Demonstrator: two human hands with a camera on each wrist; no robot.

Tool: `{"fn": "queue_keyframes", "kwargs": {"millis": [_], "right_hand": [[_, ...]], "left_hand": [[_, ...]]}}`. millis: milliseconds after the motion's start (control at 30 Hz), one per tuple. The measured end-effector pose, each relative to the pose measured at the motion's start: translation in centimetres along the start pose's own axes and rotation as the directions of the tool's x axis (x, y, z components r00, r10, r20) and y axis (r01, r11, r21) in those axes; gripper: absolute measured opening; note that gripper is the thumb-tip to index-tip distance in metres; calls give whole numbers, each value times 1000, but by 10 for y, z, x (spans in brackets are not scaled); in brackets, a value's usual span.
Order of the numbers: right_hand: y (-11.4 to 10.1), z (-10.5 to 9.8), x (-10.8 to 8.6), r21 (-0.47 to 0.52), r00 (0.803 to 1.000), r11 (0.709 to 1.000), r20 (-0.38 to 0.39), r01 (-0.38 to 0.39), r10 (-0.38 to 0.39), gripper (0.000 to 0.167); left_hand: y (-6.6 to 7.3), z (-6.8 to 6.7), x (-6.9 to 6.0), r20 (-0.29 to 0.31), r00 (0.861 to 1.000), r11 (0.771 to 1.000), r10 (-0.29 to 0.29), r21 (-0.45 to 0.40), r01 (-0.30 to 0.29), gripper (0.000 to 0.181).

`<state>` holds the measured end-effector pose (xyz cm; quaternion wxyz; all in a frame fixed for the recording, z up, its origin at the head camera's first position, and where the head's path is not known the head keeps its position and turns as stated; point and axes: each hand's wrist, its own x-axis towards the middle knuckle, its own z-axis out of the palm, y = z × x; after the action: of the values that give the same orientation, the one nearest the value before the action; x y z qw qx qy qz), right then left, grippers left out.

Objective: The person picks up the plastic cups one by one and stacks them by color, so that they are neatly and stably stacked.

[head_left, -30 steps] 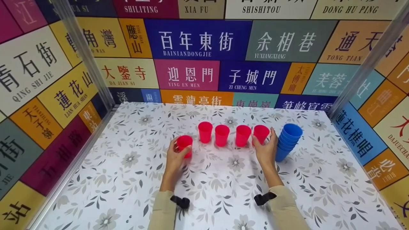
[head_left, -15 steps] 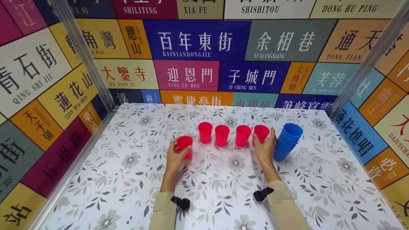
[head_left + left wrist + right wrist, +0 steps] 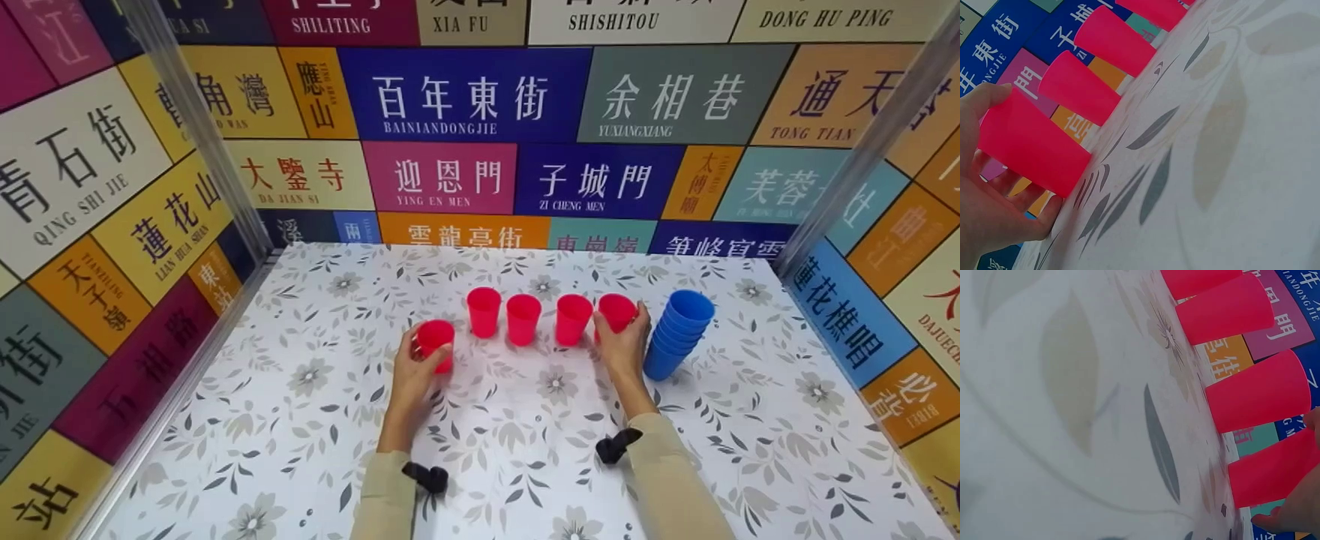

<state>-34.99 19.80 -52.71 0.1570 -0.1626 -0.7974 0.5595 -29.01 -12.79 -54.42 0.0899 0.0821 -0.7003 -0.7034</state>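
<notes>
Just right of right hand (image 3: 625, 349): nested stack of blue cups (image 3: 679, 335) on floral tabletop (image 3: 480, 457). Between both hands: three upright red cups (image 3: 524, 319) in a row. In left hand (image 3: 412, 367), extended forward, thumb and fingers curled around it: leftmost red cup (image 3: 438, 345), nearer the body. In right hand, likewise extended and gripping: rightmost red cup (image 3: 616, 311).
</notes>
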Motion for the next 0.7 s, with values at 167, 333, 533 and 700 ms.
{"fn": "queue_keyframes", "kwargs": {"millis": [167, 333, 533, 700], "right_hand": [[1, 2, 3, 34, 999, 999, -17, -36, 37, 87], [0, 3, 5, 73, 998, 996, -45, -41, 45, 80], [-8, 2, 6, 80, 997, 996, -63, -36, 41, 77], [-19, -1, 6, 88, 997, 996, -78, -2, 9, 73]], "left_hand": [[1, 0, -1, -4, 1000, 1000, -9, 0, 9, 65], [1, 1, -1, 2, 1000, 999, -27, -18, 27, 67], [0, 1, 0, 2, 1000, 999, -30, -27, 30, 66], [0, 1, -1, 4, 1000, 999, -18, -36, 18, 65]]}}
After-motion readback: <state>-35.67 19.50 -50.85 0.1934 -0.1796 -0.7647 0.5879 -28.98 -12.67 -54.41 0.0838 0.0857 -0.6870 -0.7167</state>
